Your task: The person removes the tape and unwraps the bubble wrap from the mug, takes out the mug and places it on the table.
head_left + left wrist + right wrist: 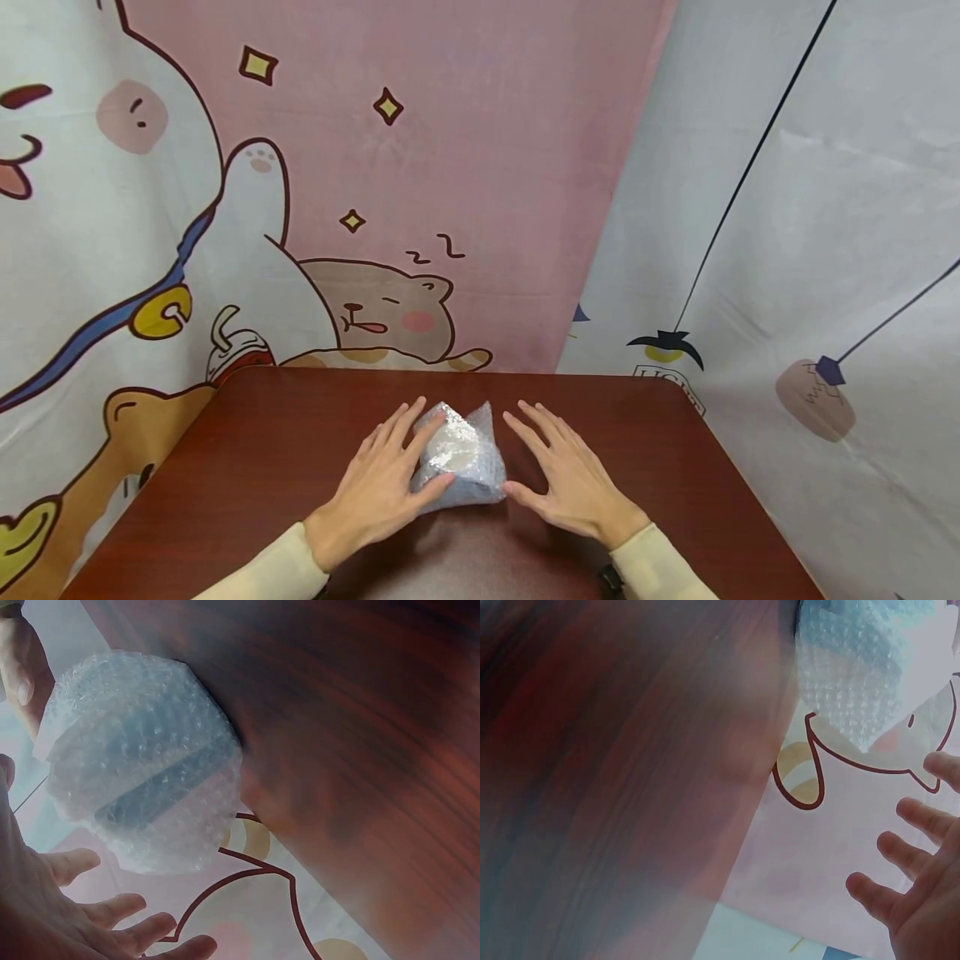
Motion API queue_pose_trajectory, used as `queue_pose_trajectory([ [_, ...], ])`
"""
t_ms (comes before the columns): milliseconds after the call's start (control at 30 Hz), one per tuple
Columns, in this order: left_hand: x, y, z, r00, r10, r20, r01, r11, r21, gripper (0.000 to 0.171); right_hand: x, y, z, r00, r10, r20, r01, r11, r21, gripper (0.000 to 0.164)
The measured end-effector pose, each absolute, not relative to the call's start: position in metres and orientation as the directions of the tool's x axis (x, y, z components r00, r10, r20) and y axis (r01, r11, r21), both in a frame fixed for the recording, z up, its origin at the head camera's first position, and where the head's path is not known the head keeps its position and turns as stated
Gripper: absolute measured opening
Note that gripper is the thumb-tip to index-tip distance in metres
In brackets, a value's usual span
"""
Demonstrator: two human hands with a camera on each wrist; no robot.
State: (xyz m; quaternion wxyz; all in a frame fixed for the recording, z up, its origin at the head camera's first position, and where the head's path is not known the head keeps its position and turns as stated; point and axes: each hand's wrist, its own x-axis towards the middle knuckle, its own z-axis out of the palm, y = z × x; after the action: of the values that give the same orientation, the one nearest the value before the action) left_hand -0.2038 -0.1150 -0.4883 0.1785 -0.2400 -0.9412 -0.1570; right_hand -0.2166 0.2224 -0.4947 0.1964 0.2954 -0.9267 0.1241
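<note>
- Packet: one bubble-wrap packet (461,462) sits on the table (262,467), between the two hands. Its wrap is translucent and glossy, with two pointed corners projecting at the top in the head view. The left wrist view shows a darker blue-grey band running obliquely across it.
- Left hand (382,483): spread wide, fingers extended and separated, positioned at the packet's left side. In the head view its thumb and index finger overlap the packet's outline; contact cannot be determined.
- Right hand (562,475): spread wide, fingers extended, positioned at the packet's right side. The thumb tip lies at the packet's lower right edge; whether it touches cannot be determined. The other fingers are apart from the wrap.
- Table: dark reddish-brown top with visible wood grain in both wrist views.
- Sleeves: a cream left sleeve (270,571) and a matching right sleeve (660,567) cover the forearms.
- Backdrop: a printed fabric backdrop (480,167) hangs behind the table, bearing a sleeping bear drawing (393,308) and a yellow bell drawing (161,312).
</note>
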Motion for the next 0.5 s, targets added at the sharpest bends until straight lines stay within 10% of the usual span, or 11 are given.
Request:
queue_pose_trajectory([
  [500, -0.201, -0.100, -0.488, -0.840, 0.395, 0.373, 0.501, 0.828, 0.252, 0.082, -0.222, 0.198, -0.497, -0.769, -0.508, 0.388, -0.610, 0.764, -0.208, 0.102],
])
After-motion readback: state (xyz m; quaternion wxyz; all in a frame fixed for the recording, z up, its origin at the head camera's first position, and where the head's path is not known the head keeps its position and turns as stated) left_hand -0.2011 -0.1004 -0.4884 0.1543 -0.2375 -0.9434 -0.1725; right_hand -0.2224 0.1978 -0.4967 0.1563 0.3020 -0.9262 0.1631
